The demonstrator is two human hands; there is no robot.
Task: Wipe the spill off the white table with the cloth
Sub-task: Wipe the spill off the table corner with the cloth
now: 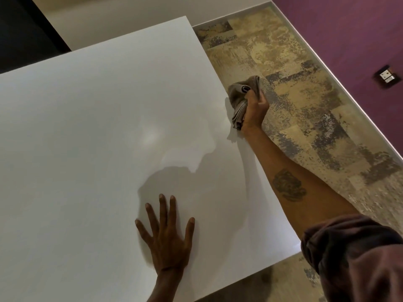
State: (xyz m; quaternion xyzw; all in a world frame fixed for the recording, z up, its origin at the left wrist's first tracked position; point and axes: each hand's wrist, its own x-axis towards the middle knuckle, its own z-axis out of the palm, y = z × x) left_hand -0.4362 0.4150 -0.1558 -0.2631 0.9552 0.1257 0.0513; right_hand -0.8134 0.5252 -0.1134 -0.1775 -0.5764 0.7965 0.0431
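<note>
The white table (91, 118) fills most of the view. My right hand (256, 111) grips a bunched grey-brown cloth (239, 94) at the table's right edge, partly over the floor. My left hand (166, 238) lies flat on the tabletop near the front edge, fingers spread, holding nothing. I cannot make out any spill on the surface; only shadows and a soft light reflection show near the middle.
A patterned beige and grey floor (305, 94) runs along the table's right side. A purple wall (349, 40) with a switch plate (387, 76) stands beyond it. A dark panel (21, 29) sits at the far left behind the table.
</note>
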